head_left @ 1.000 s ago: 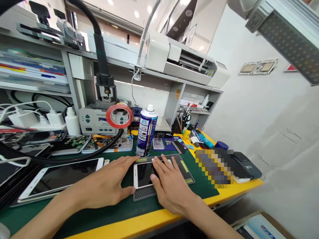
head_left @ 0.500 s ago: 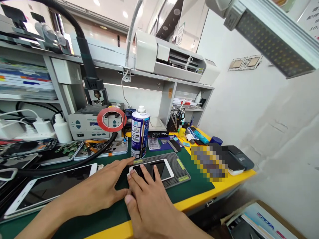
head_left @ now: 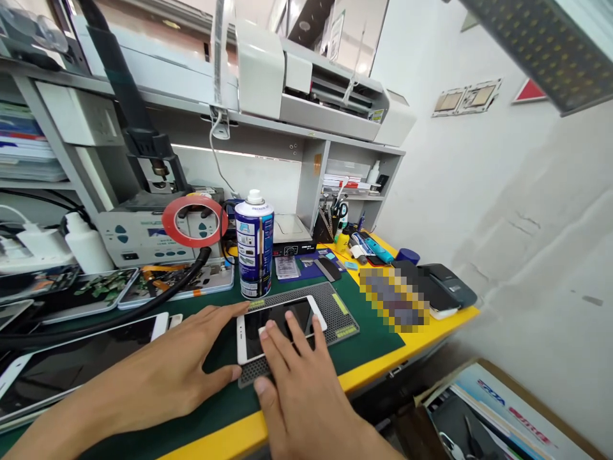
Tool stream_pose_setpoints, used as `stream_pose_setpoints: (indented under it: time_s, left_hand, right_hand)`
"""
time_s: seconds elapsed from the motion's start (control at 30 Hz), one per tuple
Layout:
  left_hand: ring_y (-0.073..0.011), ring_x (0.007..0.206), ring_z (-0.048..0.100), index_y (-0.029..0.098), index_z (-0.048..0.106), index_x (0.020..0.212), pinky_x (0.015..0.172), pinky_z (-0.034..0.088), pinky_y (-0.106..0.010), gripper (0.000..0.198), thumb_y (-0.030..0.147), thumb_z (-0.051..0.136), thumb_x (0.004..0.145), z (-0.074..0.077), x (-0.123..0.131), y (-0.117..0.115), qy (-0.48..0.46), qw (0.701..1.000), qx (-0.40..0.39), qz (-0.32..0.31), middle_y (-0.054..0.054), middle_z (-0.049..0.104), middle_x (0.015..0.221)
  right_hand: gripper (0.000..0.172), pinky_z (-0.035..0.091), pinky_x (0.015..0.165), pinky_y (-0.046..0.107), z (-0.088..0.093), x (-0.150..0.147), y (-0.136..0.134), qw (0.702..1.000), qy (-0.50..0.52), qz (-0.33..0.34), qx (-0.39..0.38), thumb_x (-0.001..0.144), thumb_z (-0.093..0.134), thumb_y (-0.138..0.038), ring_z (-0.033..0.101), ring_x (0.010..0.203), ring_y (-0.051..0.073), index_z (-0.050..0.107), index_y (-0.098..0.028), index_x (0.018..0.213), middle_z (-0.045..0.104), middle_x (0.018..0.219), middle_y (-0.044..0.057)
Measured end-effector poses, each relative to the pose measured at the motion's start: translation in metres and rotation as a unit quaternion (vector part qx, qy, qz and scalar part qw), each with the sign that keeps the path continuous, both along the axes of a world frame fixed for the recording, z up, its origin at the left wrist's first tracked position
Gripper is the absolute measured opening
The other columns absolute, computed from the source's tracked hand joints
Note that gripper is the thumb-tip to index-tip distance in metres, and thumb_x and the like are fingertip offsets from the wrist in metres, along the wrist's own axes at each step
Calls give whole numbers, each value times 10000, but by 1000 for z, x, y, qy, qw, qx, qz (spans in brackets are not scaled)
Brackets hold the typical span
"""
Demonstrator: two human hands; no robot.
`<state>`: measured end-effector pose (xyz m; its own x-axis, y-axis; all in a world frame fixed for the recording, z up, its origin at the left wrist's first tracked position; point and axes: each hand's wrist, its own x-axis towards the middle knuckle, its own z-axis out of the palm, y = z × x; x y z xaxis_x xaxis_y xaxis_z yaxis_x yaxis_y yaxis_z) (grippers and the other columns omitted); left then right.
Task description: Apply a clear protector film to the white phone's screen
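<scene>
A white-framed smartphone [head_left: 304, 313] lies screen up on a grey perforated pad [head_left: 339, 322]. My right hand [head_left: 306, 390] rests over the phone, fingers stretched and slightly spread on its dark screen. A small white scrap [head_left: 262, 333], perhaps a wipe, peeks out beside the index fingertip; most of it is hidden. At the phone's left end, my left hand [head_left: 191, 361] has its thumb and index finger wide apart, near or touching the two corners. Its other fingers are mostly hidden. Behind the pad stands a blue and white spray can [head_left: 254, 249].
A white tablet-like device [head_left: 90, 358] lies left of my left arm. Trays of small parts [head_left: 177, 284], a black hose and a red tape roll [head_left: 168, 225] sit at the back left. Right are a dark device [head_left: 453, 285], a blurred patch and the table's yellow edge [head_left: 357, 378].
My right hand has slid rightward along the screen with the white scrap, uncovering the phone's left end. My left hand stays at that end. The camera view has shifted.
</scene>
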<state>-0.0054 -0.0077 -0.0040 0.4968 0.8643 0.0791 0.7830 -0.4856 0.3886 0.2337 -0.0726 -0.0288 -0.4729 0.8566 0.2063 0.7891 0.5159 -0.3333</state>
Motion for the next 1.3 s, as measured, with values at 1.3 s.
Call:
stream_pose_setpoints:
  time_s: [1.3]
  left_hand:
    - [-348,1494,355,332,271,1607,1126,449,-433,831,647,563,895,1,1,3,33,996,-77,21,-14,394,1631]
  right_hand:
    - [587,206,1229,634,-3,57,38,982,-146,-117,37,1086,220,-427,236,1535,326,368,-151,1582,312,1636,35]
